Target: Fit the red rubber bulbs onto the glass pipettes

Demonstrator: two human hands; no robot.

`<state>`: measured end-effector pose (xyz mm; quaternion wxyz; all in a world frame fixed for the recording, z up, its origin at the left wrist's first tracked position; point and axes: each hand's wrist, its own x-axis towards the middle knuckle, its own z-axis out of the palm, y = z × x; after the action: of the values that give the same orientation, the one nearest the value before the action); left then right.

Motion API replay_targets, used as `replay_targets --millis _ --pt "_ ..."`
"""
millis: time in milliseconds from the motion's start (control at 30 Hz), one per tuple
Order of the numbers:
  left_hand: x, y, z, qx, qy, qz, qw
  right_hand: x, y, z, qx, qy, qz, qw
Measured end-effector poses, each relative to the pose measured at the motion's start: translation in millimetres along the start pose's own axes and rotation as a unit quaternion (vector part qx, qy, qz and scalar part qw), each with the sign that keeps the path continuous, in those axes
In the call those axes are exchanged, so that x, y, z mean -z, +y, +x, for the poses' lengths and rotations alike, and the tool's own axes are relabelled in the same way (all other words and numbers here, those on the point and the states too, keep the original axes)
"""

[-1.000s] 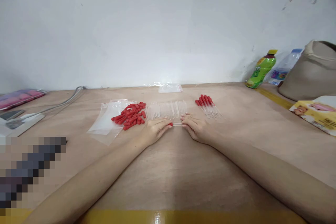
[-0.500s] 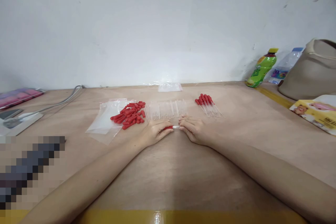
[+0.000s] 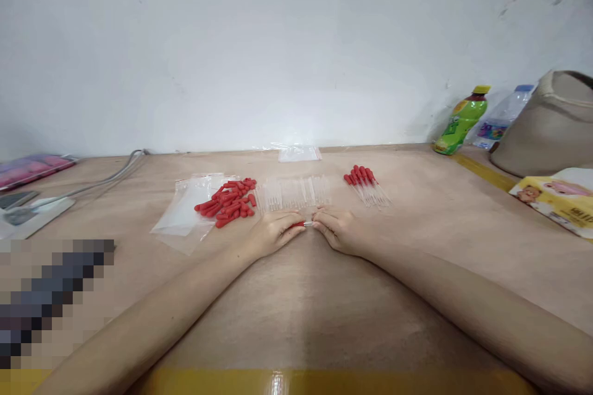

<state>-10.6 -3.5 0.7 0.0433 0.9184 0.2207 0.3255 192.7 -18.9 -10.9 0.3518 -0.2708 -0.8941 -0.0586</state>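
Closer to the left hand than a second ago, the right hand has slid inward, and less of the clear tube shows between them. The left grip pinches a red cap, mostly hidden by the fingers; the right grip pinches the tube's other end. How far the tube sits inside the cap cannot be told. Both are over the middle of the tabletop, well back from the yellow tape along its near edge. Just beyond the hands, loose tubes lie side by side in a row. Left of them, piled caps partly cover flat plastic bags; right of them, capped tubes lie bunched, red ends toward the far edge. Along that edge's right part stand a green bottle and a clear bottle.
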Motion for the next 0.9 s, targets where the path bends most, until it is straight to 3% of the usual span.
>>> replay_targets --millis 233,333,467,567,733,900 --pt "-2.2 -5 0 0.033 0.032 0.017 0.999 25 -6 10 -0.056 -0.084 -0.15 0.984" --pt "-1.7 -4 -1 0.066 0.046 0.027 0.996 41 3 13 -0.168 -0.102 -0.204 0.959" --pt "-1.5 -3 -1 0.078 0.037 0.021 0.996 52 28 15 -0.352 -0.103 -0.249 0.896" --pt "-1.7 -3 1 0.068 0.004 0.004 0.998 50 45 17 -0.438 -0.107 -0.256 0.855" --pt "-2.6 -4 1 0.066 -0.012 -0.003 0.998 34 57 25 -0.513 -0.143 -0.25 0.808" --pt "-2.2 -4 2 0.07 -0.017 -0.007 0.997 23 63 27 -0.538 -0.147 -0.242 0.794"
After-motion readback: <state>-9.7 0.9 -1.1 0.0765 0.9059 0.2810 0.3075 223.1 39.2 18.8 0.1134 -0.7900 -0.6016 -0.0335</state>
